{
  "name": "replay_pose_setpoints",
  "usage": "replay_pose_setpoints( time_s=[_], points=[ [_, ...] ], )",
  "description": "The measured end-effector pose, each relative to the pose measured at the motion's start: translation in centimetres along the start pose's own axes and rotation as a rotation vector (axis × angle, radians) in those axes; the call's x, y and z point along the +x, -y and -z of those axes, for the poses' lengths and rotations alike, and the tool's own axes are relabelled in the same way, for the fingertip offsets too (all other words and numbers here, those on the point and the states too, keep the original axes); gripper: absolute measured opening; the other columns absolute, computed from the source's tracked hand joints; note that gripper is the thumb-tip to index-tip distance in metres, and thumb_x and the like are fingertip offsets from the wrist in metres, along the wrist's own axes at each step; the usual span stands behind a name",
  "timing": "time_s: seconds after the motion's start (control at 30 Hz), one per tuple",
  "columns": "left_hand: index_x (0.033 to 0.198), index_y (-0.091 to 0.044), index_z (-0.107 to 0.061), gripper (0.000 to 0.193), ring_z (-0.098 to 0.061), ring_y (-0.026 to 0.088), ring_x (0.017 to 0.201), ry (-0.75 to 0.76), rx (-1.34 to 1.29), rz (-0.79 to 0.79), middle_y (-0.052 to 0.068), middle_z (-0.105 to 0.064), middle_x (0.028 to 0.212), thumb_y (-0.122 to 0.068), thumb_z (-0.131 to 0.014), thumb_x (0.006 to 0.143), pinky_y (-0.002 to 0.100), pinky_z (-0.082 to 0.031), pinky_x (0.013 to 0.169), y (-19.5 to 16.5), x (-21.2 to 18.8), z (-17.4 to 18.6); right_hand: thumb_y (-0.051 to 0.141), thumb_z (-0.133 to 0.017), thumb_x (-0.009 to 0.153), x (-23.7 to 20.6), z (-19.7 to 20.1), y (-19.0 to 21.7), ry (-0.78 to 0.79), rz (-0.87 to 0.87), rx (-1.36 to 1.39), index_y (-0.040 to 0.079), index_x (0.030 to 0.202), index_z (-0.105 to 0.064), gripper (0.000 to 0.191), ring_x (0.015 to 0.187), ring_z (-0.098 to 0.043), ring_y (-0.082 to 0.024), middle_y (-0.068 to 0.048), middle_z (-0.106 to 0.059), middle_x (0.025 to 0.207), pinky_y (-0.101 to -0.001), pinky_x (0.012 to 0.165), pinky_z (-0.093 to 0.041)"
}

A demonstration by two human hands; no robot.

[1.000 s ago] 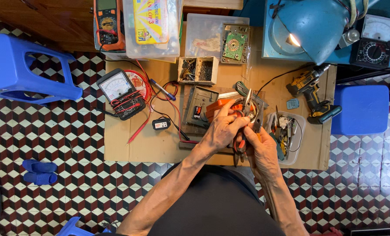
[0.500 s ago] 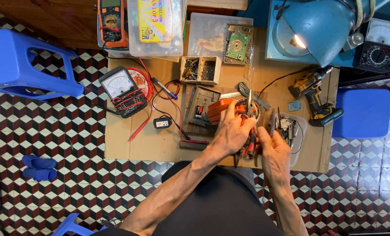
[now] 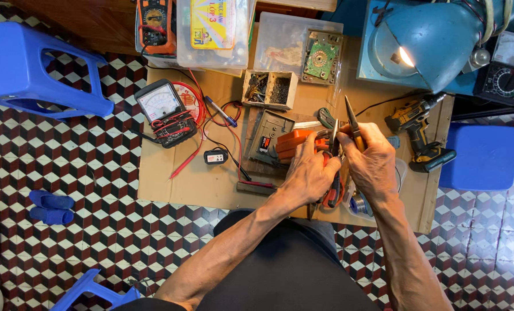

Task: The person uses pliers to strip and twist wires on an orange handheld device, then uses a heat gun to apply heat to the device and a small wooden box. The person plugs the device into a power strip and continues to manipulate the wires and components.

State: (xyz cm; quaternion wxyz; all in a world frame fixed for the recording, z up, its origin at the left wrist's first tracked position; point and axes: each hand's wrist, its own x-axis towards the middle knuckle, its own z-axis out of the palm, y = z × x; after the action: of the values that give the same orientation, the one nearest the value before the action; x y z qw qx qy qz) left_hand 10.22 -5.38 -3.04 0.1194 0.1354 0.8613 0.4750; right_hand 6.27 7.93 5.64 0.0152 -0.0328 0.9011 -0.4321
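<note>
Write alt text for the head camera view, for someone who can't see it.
Seen from above, a person's right hand holds long-nose pliers and the left hand grips a second tool over a cardboard sheet on a checkered floor. Around them lie a meter, a drill, a box of screws and a lit blue lamp.
</note>
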Motion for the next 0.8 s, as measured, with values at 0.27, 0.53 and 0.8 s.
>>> replay_pose_setpoints(
  time_s=[0.27,0.53,0.8],
  points=[
    [0.100,0.005,-0.071,0.043,-0.040,0.055,0.133,-0.131,-0.109,0.152,0.042,-0.038,0.146,-0.033,-0.050,0.097,0.060,-0.032,0.114,-1.8,0.2,-0.1,0.008,-0.071,0.099,1.2,0.1,-1.0,0.021,0.141,-0.075,-0.002,0.103,-0.066,0.011,0.074,-0.062,-0.022,-0.012,-0.064,0.091,-0.0346,0.069,-0.049],
    [0.091,0.004,-0.073,0.037,-0.053,0.037,0.119,-0.479,-0.023,0.379,0.024,-0.063,0.127,-0.032,-0.065,0.088,0.050,-0.042,0.101,-7.4,-0.9,-1.0,0.007,-0.069,0.100,1.4,0.8,-3.0,0.072,0.296,-0.094,-0.002,0.102,-0.063,0.011,0.077,-0.063,-0.029,-0.017,-0.063,0.095,-0.0383,0.071,-0.050],
    [0.075,0.000,-0.059,0.035,-0.053,0.012,0.044,-0.243,-0.925,0.638,0.003,-0.055,0.054,-0.029,-0.067,0.093,0.031,-0.043,0.041,-6.6,-1.5,-1.2,0.007,-0.069,0.101,1.7,1.2,-3.4,0.164,0.226,-0.026,-0.001,0.104,-0.064,0.010,0.071,-0.060,-0.023,-0.013,-0.061,0.089,-0.0351,0.067,-0.049]
  ],
)
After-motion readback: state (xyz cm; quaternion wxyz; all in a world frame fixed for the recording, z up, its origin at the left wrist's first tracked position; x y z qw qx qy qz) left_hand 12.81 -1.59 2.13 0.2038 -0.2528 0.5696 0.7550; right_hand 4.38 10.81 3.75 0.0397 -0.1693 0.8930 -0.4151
